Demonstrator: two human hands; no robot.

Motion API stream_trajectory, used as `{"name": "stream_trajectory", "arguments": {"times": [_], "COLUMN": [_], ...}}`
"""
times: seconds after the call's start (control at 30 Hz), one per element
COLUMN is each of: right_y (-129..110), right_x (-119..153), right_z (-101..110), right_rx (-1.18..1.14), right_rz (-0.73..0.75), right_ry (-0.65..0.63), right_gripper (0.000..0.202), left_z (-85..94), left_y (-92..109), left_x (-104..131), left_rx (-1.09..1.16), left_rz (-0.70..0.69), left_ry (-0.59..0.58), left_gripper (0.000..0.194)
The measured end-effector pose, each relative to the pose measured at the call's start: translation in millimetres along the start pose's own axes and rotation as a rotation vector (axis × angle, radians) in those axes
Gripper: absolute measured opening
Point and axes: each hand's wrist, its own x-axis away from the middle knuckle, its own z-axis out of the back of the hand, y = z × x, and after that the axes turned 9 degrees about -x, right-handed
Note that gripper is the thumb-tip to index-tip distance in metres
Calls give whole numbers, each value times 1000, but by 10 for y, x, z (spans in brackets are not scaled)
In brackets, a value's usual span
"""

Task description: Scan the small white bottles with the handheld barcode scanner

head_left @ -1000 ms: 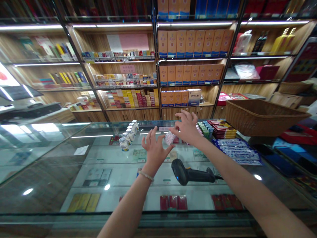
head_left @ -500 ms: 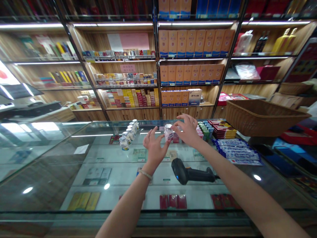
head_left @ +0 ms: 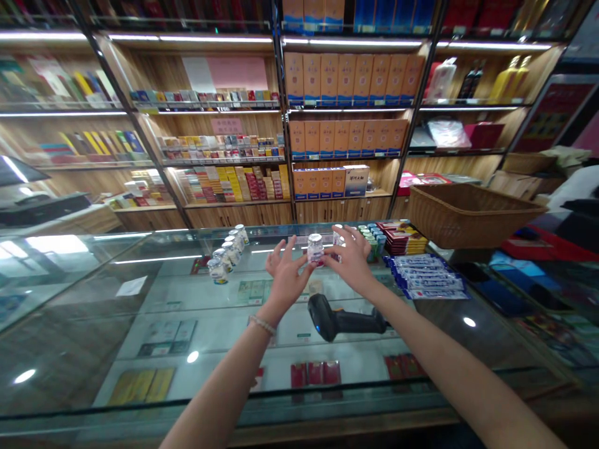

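A small jar-shaped bottle [head_left: 315, 248] with a silvery-white lid and a pink-red lower label stands upright at the far part of the glass counter. My left hand [head_left: 284, 274] grips its left side low down with thumb and index finger, the other fingers raised. On the opposite side, my right hand [head_left: 350, 260] has its thumb and a finger against the lower bottle. Partly hidden behind that hand is another white-topped bottle [head_left: 337, 232]. Closer to me, below both hands, lies a black barcode scanner [head_left: 344, 319].
Similar bottles [head_left: 227, 254] form a slanting row at left. To the right are green-and-white containers [head_left: 374, 237], red-yellow packs [head_left: 406, 239], blue-white sticks [head_left: 425, 277] and a wicker basket [head_left: 472, 218]. Stocked shelves [head_left: 344, 112] line the wall behind the glass counter [head_left: 196, 293].
My right hand has come down and closer to the bottle's lower side. The camera view has shifted slightly right, so the surroundings sit further left.
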Motion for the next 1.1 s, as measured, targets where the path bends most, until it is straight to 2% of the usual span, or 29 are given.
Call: {"name": "stream_trajectory", "arguments": {"times": [0.23, 0.4, 0.57, 0.7, 0.9, 1.1], "right_y": [243, 410, 616, 720, 724, 756], "right_x": [28, 118, 265, 349, 409, 436], "right_z": [335, 478, 429, 344, 279, 230], "right_rx": [88, 178, 247, 274, 331, 392], "right_rz": [-41, -17, -17, -20, 16, 52], "right_ry": [50, 45, -2, -31, -54, -91], "right_gripper": [14, 12, 12, 10, 5, 7], "left_z": [148, -19, -269, -372, -470, -546], "left_y": [434, 644, 679, 682, 681, 662], "left_x": [-313, -414, -433, -449, -461, -451], "left_rx": [-110, -125, -112, -179, -202, -212], "left_rz": [-130, -193, -185, -222, -271, -294], "left_ry": [-33, -44, -172, -264, -300, -300], "left_gripper": [13, 11, 13, 16, 22, 17]}}
